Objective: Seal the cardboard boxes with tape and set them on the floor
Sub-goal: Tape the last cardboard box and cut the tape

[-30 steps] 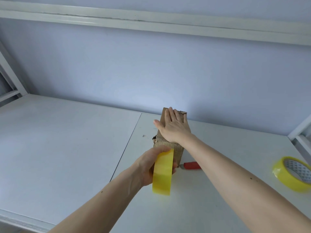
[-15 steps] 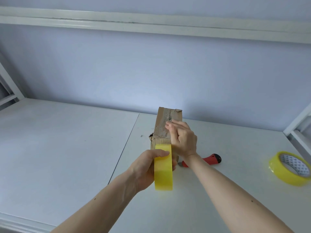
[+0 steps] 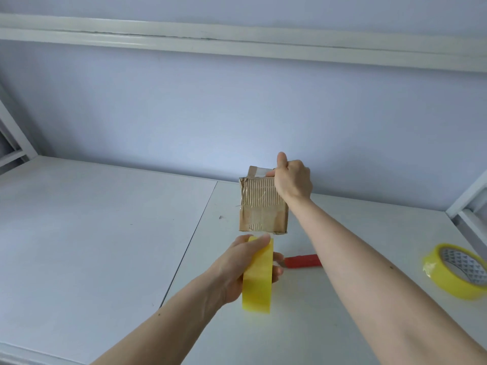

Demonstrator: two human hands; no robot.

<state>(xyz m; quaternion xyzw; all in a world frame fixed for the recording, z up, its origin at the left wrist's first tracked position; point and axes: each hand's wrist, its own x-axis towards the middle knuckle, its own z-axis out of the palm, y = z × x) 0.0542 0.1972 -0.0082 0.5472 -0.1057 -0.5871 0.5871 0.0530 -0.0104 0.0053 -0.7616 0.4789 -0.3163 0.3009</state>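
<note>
Nearest me, my left hand [image 3: 238, 270] is wrapped around a yellow tape roll [image 3: 257, 276], thumb over the top of the rim and fingertips showing past its far side, so the roll stands on edge facing me. A clear strip seems to run from the top of the roll up toward the box's lower edge, but it is too faint for me to be certain.

Just beyond that hand, and to its right, a red utility knife [image 3: 303, 261] lies flat on the white table [image 3: 105, 233], partly hidden behind my right forearm.

Farther out, my right hand [image 3: 292, 180] grips the upper right corner of the small cardboard box [image 3: 262, 206], fingers curled over its top edge and thumb raised. The box is tipped with its broad corrugated face toward me, worn and streaked with old clear tape; I cannot tell whether its lower edge touches the table or is lifted off it.

Well off to the right of my right arm, a second yellow tape roll [image 3: 459, 272] lies flat on the table, patterned core showing.

Past both hands stands a pale blue wall [image 3: 184, 114].
</note>
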